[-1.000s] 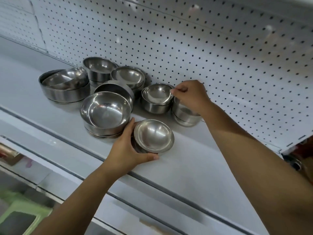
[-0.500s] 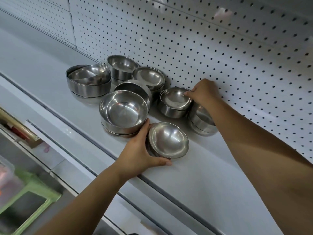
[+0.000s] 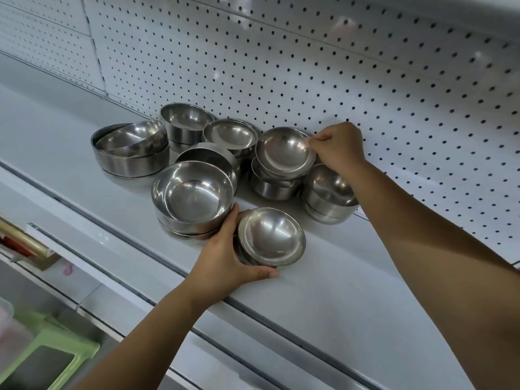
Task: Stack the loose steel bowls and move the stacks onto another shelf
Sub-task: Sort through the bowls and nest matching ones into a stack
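Several steel bowls stand on a white shelf [image 3: 323, 277] against a pegboard wall. My left hand [image 3: 225, 263] cups the near side of a small shallow bowl stack [image 3: 271, 237] at the front. My right hand [image 3: 336, 147] pinches the far rim of another small bowl [image 3: 284, 153], which is tilted and raised above the bowl stack [image 3: 274, 187] beneath it. Under my right wrist sits a further stack [image 3: 326, 198]. A larger bowl stack [image 3: 192, 198] stands left of my left hand.
A wide bowl stack [image 3: 130, 153] stands at the far left, with two more bowls [image 3: 187, 122] [image 3: 230, 135] by the pegboard [image 3: 309, 66]. A lower shelf edge [image 3: 84, 263] and a green plastic stool [image 3: 47, 358] lie below left.
My right hand has lifted and tilted the small bowl off its stack. My left hand stays on the front bowl stack. The camera has drifted left.
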`<action>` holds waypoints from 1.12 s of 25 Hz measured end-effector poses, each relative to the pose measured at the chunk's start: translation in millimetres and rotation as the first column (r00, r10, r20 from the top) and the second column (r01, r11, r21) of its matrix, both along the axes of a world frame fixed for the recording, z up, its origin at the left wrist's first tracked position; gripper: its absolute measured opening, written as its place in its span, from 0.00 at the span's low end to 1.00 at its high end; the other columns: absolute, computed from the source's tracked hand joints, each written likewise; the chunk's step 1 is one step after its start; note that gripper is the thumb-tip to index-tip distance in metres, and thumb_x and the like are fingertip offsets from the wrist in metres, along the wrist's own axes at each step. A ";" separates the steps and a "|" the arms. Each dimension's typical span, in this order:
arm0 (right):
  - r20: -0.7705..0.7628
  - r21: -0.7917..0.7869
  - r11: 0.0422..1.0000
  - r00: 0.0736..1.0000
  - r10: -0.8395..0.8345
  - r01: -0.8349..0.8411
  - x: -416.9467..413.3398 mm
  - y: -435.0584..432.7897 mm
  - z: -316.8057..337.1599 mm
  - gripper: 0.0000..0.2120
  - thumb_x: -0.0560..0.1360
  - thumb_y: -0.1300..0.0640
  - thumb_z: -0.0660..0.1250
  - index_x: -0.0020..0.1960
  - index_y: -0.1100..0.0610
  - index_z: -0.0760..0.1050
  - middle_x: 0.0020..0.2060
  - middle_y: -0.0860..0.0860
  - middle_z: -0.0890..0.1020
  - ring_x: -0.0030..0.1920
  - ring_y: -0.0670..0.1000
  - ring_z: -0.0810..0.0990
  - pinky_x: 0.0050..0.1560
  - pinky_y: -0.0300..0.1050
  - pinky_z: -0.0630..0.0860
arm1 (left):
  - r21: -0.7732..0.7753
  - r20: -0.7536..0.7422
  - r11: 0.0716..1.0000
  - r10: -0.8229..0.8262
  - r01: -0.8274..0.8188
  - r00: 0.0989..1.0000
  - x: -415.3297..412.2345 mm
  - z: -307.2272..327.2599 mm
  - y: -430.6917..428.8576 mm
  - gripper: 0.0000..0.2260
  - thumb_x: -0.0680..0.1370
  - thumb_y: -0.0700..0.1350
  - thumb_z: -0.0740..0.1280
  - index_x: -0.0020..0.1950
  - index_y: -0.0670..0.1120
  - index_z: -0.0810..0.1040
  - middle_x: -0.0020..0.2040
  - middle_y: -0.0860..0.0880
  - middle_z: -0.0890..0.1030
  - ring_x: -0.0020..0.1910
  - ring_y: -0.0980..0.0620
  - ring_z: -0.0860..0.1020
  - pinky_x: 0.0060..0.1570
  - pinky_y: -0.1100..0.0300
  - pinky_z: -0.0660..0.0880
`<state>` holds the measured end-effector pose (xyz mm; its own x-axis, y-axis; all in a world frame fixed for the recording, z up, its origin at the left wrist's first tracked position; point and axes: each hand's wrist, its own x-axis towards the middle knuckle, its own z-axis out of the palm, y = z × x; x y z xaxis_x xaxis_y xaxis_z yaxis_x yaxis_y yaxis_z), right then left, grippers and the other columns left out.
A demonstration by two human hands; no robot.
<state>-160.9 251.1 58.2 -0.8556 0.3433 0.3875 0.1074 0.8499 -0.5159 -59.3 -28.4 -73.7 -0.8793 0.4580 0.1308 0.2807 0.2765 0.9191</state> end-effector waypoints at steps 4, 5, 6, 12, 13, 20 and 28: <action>-0.045 -0.209 0.977 0.998 0.043 -0.051 49.1 -18.1 7.8 0.07 0.75 0.57 0.77 0.43 0.60 0.87 0.39 0.55 0.88 0.36 0.52 0.85 0.35 0.32 0.79 | 0.008 -0.007 1.000 0.005 -0.005 1.000 -0.9 -0.3 -0.3 0.65 0.55 0.64 0.82 0.83 0.55 0.49 0.68 0.72 0.65 0.74 0.62 0.65 0.74 0.62 0.62; -0.044 -0.240 0.969 0.998 0.052 -0.061 63.3 -22.4 6.4 0.06 0.74 0.56 0.78 0.43 0.59 0.88 0.38 0.55 0.88 0.36 0.51 0.85 0.36 0.34 0.79 | 0.010 -0.003 1.000 0.003 -0.003 1.000 -1.1 -1.6 -0.3 0.64 0.55 0.64 0.83 0.83 0.55 0.50 0.69 0.69 0.66 0.74 0.61 0.66 0.75 0.59 0.63; -0.040 -0.259 0.963 0.997 0.062 -0.071 77.1 -25.7 3.7 0.06 0.74 0.55 0.78 0.43 0.58 0.88 0.37 0.54 0.87 0.35 0.50 0.85 0.38 0.35 0.78 | 0.014 -0.002 1.000 -0.006 0.006 1.000 -0.8 -1.6 0.0 0.64 0.55 0.64 0.83 0.83 0.56 0.51 0.70 0.68 0.68 0.74 0.61 0.67 0.76 0.56 0.65; 0.142 -0.400 0.917 0.988 0.062 0.000 139.1 -42.3 -26.8 0.05 0.72 0.54 0.79 0.40 0.54 0.87 0.37 0.54 0.86 0.36 0.46 0.80 0.39 0.36 0.74 | 0.089 0.036 0.993 -0.083 0.080 0.996 0.6 0.7 -0.1 0.56 0.57 0.62 0.84 0.80 0.58 0.60 0.69 0.69 0.73 0.71 0.65 0.70 0.73 0.55 0.70; 0.179 -0.406 0.913 0.983 0.037 0.040 143.4 -43.2 -32.5 0.05 0.72 0.53 0.79 0.40 0.53 0.87 0.36 0.51 0.86 0.36 0.44 0.80 0.36 0.34 0.74 | 0.100 0.048 0.991 -0.093 0.088 0.995 -0.3 -0.4 -1.3 0.55 0.57 0.63 0.84 0.79 0.57 0.61 0.71 0.65 0.73 0.73 0.62 0.70 0.73 0.52 0.70; 0.179 -0.463 0.880 0.983 -0.024 0.106 164.4 -45.1 -61.4 0.09 0.73 0.52 0.77 0.35 0.52 0.84 0.26 0.40 0.81 0.27 0.38 0.73 0.29 0.27 0.67 | 0.115 0.053 0.989 -0.101 0.094 0.994 1.2 0.0 -4.7 0.46 0.61 0.61 0.82 0.75 0.53 0.69 0.69 0.59 0.77 0.71 0.59 0.73 0.72 0.49 0.71; 0.045 -0.550 0.831 0.997 -0.061 0.076 178.2 -60.3 -83.5 0.10 0.77 0.48 0.75 0.39 0.51 0.85 0.31 0.42 0.82 0.36 0.43 0.80 0.45 0.42 0.77 | 0.120 0.050 0.987 -0.114 0.107 0.992 2.9 0.6 -3.8 0.42 0.65 0.55 0.83 0.75 0.52 0.69 0.68 0.57 0.77 0.70 0.60 0.74 0.72 0.52 0.71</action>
<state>17.2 190.9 -25.2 -0.8289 0.5513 0.0951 0.1737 0.4152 -0.8930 -56.4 -32.2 -73.1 -0.8316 0.5371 0.1409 0.2505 0.1363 0.9585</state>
